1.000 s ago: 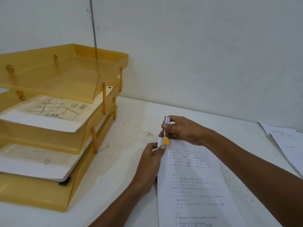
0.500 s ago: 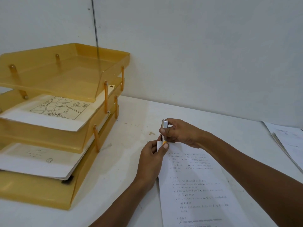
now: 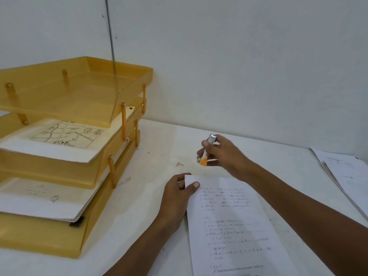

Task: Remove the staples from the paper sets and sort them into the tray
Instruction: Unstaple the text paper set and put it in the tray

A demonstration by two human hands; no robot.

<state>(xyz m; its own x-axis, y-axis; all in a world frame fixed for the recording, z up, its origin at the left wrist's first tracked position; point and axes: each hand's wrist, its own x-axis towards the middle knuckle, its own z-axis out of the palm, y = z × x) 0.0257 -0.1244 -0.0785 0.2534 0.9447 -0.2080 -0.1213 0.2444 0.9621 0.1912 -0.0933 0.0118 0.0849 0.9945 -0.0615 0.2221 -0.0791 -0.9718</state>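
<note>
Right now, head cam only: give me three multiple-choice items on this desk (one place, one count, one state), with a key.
1. Which tier of the tray holds the map sheet? A top, B middle, C bottom
2. How many tiers does the tray have? A two, B four, C three
3. The tool in the right hand is: A held clear of the paper, B pressed on its corner, C set down

Key:
1 B: the drawing lies under the top tier and above the bottom one.
2 C: three stacked shelves show.
3 A: a gap shows between tool and paper, whose corner the left hand pinches.
</note>
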